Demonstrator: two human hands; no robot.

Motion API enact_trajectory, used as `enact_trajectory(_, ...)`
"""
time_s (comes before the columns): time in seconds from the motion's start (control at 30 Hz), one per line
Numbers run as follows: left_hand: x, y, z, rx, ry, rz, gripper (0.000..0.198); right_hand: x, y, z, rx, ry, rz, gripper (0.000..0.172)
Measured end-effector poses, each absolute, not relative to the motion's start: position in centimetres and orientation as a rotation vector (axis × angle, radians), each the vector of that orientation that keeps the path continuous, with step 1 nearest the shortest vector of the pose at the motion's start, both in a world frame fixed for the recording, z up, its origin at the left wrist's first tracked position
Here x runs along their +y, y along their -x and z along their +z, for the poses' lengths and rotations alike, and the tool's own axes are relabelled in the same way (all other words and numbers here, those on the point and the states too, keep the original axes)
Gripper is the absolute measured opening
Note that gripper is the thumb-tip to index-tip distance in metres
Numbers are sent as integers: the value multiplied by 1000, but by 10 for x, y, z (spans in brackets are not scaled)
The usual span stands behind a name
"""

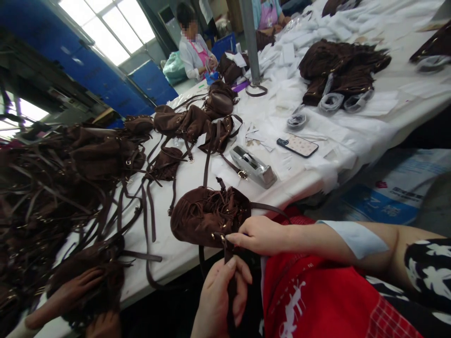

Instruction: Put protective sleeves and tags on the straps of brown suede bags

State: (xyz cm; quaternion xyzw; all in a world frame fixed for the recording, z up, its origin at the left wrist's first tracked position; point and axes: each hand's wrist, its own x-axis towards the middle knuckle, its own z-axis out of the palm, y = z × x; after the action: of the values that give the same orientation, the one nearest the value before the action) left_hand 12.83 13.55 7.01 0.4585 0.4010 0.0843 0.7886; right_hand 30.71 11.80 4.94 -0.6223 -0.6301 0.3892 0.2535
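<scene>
A dark brown fringed bag lies at the table's front edge, with gold-coloured metal fittings on its side. My right hand is closed at the bag's lower right, thumb and fingers pinching the strap's metal buckle. Below it, my left hand is wrapped round the dark brown strap, which runs down from the buckle. Another strap extends from the bag's right side towards the red apron.
Brown bags and straps are heaped on the left. A tape dispenser and a phone lie beyond the bag. Another person's hands touch a bag at lower left. A grey post stands behind.
</scene>
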Motion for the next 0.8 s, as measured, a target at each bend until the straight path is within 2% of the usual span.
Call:
enact_trajectory(0.17, 136, -128, 70, 857, -984, 168, 41, 119, -305, 48, -1711, 1763, 1052, 62)
enact_trajectory(0.5, 136, -126, 63, 821, -972, 167, 42, 116, -309, 50, -1669, 1625, 1055, 63)
enact_trajectory(0.63, 136, -123, 57, 863, -1078, 170, 45, 121, -351, 62, -1500, 1530, 791, 55)
enact_trajectory(0.8, 153, -124, 38, 994, -1300, 235, 50, 165, -460, 70, -1213, 1937, 277, 52)
